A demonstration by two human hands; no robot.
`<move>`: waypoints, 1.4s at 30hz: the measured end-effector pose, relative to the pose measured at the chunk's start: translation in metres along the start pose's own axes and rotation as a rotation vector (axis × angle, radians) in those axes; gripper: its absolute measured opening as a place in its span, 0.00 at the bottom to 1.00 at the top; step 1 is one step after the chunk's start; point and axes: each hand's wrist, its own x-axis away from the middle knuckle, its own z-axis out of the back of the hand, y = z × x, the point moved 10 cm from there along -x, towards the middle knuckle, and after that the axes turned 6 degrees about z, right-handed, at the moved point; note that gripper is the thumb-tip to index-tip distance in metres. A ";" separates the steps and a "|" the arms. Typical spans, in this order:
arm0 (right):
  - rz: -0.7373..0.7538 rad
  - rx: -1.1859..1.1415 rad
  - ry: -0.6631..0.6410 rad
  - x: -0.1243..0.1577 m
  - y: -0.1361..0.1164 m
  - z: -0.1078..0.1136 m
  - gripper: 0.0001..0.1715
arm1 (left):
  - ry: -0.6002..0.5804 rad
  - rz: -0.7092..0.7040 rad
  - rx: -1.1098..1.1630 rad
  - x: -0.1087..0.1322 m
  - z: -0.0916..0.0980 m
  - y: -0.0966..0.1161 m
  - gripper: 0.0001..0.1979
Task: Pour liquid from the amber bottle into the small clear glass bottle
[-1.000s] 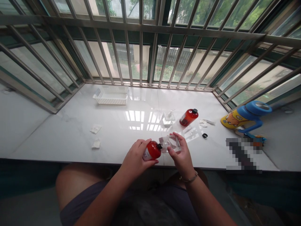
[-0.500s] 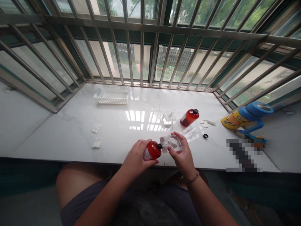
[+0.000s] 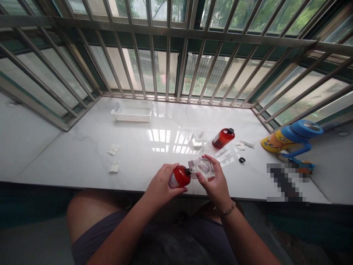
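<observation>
My left hand [image 3: 162, 184] is wrapped round a red bottle [image 3: 182, 176] with a white label, tilted so that its black neck points right. My right hand [image 3: 216, 182] grips a clear glass bottle [image 3: 204, 167], also lying over on its side. The two bottle mouths meet or nearly meet; whether liquid passes between them is too small to tell. Beyond my hands stands a second clear glass bottle [image 3: 199, 140]. To its right is another red bottle [image 3: 223, 138] with a black cap on. A loose black ring-shaped cap [image 3: 242, 160] lies on the white counter [image 3: 143, 165].
A white perforated basket [image 3: 132, 117] sits at the back left. Crumpled white tissues [image 3: 113, 149] lie at the left, with more tissue [image 3: 244, 145] at the right. A blue and yellow flask [image 3: 289, 136] stands far right. Metal window bars [image 3: 168, 70] close off the back.
Both hands and bottles keep nearly the same pose, mouths still together. The whole view has shifted very slightly.
</observation>
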 end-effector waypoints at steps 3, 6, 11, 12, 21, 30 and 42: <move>0.016 0.023 0.007 0.000 -0.003 0.001 0.40 | -0.001 -0.001 0.012 0.000 0.000 -0.001 0.44; 0.026 0.053 -0.009 0.000 -0.004 0.000 0.40 | -0.007 0.001 0.025 0.000 -0.001 -0.001 0.43; 0.068 0.126 -0.067 -0.001 -0.003 -0.002 0.40 | -0.010 0.007 0.042 -0.001 -0.001 -0.003 0.43; 0.075 0.133 -0.065 -0.001 -0.003 -0.002 0.40 | -0.009 0.009 0.044 0.000 -0.001 -0.003 0.43; 0.070 0.105 -0.069 -0.002 0.000 -0.003 0.41 | -0.004 0.018 0.058 -0.001 0.000 -0.007 0.43; -0.084 -0.160 0.009 -0.005 0.036 -0.005 0.40 | 0.021 0.004 0.058 -0.005 0.008 -0.005 0.41; -0.287 -0.513 0.062 -0.007 0.050 -0.006 0.37 | 0.108 0.046 0.040 -0.009 0.038 -0.017 0.38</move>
